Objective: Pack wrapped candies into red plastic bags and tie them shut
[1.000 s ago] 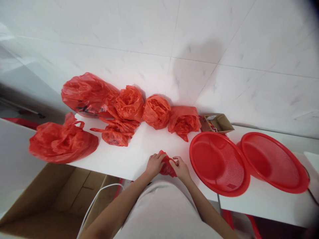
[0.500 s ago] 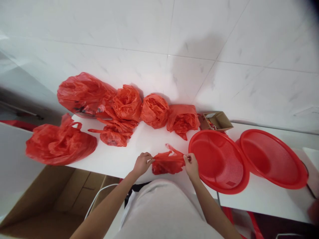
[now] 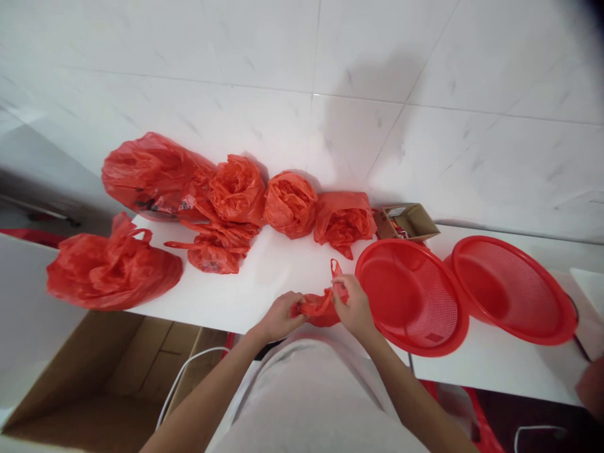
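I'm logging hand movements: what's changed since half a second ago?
The left hand moved rightward, the right hand leftward. The small red bag, stretched between them before, is now bunched; both hands hold it. The other red bags and the baskets stayed put.

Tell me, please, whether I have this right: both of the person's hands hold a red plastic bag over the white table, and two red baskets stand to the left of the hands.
Not quite: the two red baskets stand to the right, as the head view shows. The left hand and right hand do hold a red plastic bag over the white table.
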### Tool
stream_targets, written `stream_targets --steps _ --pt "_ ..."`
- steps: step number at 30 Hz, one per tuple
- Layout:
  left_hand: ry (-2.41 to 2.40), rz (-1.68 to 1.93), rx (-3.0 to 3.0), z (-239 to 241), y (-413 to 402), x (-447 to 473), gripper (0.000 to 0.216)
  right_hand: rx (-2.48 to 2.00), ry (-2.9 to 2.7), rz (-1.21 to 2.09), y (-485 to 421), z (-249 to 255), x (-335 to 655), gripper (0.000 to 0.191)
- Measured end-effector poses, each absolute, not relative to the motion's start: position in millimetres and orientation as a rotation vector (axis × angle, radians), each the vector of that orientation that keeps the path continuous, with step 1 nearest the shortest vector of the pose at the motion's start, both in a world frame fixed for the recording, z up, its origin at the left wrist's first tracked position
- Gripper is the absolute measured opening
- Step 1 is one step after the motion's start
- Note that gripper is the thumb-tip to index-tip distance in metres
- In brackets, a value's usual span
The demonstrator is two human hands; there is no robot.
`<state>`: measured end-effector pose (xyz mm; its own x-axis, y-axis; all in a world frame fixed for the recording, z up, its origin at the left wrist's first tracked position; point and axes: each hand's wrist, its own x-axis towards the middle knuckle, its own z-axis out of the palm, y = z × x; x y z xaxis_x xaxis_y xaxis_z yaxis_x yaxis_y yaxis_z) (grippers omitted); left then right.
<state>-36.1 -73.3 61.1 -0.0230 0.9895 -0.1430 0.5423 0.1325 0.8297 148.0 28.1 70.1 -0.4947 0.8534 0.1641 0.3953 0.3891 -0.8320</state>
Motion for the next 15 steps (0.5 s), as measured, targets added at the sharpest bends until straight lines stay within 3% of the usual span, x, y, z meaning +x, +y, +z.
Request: stream_targets --steps 5,11,15 --pt "1.552 0.665 1.669 60 -77 -47 0.013 -0.853 -2.571 1.608 13 55 130 0.019" --pt "1.524 0.613 1.715 65 -93 -78 0.024 -1.065 -2.78 1.55 29 40 144 0.032" --pt "1.603 0.333 1.942 70 -100 -86 0.025 -1.02 -2.621 1.544 41 47 154 0.041"
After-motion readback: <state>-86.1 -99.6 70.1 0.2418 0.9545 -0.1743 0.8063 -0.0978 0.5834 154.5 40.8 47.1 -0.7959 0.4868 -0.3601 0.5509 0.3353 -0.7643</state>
